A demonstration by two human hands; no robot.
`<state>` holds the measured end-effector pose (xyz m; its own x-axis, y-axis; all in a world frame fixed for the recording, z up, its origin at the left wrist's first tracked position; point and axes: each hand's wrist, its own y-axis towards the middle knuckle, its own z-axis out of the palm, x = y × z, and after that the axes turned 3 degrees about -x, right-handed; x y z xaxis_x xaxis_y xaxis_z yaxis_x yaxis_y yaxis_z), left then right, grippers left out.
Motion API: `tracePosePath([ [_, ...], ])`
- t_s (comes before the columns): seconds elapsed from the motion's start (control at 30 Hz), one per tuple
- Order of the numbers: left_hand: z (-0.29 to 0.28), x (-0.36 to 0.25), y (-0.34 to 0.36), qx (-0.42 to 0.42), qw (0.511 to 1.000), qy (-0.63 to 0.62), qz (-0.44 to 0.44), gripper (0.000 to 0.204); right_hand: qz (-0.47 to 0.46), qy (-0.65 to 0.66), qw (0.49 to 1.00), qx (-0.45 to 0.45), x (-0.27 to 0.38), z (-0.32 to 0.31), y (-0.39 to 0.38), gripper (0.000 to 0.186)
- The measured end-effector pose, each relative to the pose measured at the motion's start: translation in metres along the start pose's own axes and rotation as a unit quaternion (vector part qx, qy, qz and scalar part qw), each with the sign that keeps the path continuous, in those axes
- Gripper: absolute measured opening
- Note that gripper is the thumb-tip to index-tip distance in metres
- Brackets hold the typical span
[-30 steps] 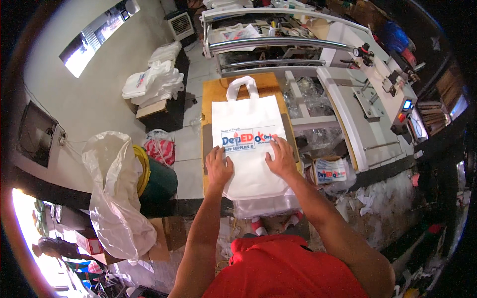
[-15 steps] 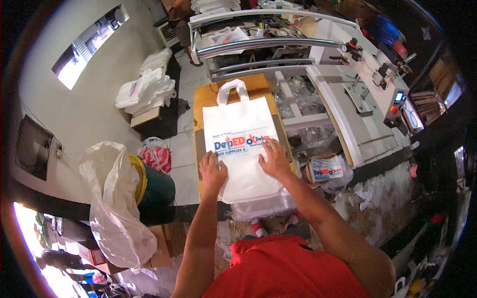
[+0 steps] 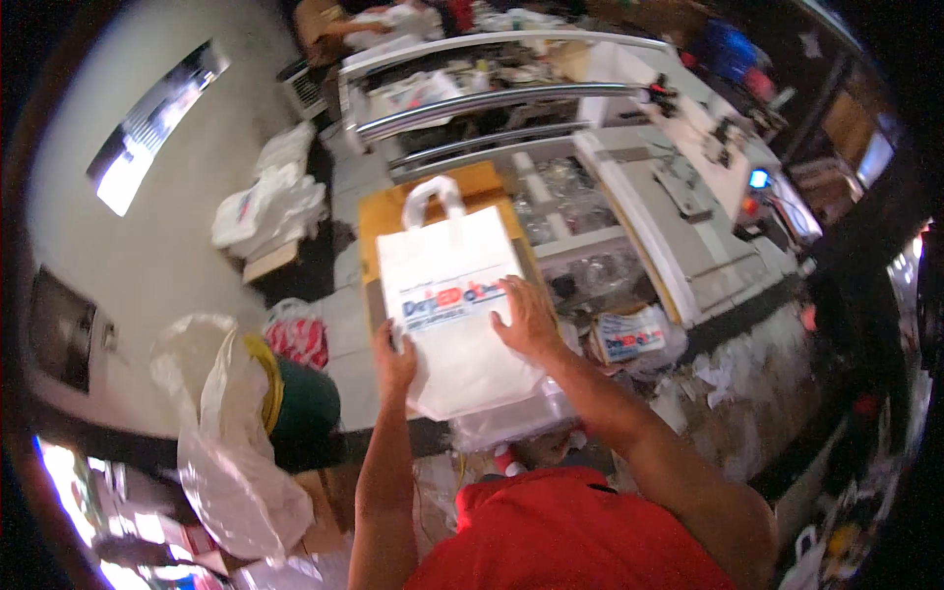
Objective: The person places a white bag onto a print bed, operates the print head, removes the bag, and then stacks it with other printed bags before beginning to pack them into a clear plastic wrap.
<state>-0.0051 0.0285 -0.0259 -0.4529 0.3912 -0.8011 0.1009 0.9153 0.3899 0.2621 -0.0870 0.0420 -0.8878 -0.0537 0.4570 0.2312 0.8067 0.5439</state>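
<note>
A white bag (image 3: 467,369) with a looped handle (image 3: 433,199) and a blue-and-red print lies flat on a brown board (image 3: 482,181). The handle points away from me. At the bag's left edge, my left hand (image 3: 396,364) rests with its fingers apart, the thumb over the bag. My right hand (image 3: 528,320) lies spread on the right end of the print, fingers stretched out and hiding part of it. Clear plastic (image 3: 511,417) sticks out under the bag's near end. The picture is blurred by motion.
Right of the board stands a white machine frame (image 3: 644,270) with metal bars (image 3: 492,103) across its far side. A green bin (image 3: 307,408) with a yellow rim and a large plastic sheet (image 3: 236,452) stand at left. White bags (image 3: 265,216) are stacked beyond. A person (image 3: 320,29) is at the far left.
The whole view has shifted slightly and blurred. My left hand has moved from lying on the bag to its left edge. My right hand stays on the print.
</note>
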Motion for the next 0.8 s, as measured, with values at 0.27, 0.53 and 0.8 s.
tracePosePath([
  [0.27,-0.012,0.033,-0.003,0.017,0.996,-0.079,-0.040,0.048,0.079,-0.156,0.941,-0.288,-0.129,-0.161,0.018,0.027],
  [0.53,0.000,0.009,0.002,0.041,0.986,-0.136,-0.089,0.046,0.175,-0.464,0.851,-0.173,-0.293,-0.327,0.005,0.040],
  [0.8,-0.009,-0.001,0.000,0.015,0.992,-0.086,-0.089,0.042,0.238,-0.433,0.860,-0.127,-0.286,-0.325,0.018,0.034],
])
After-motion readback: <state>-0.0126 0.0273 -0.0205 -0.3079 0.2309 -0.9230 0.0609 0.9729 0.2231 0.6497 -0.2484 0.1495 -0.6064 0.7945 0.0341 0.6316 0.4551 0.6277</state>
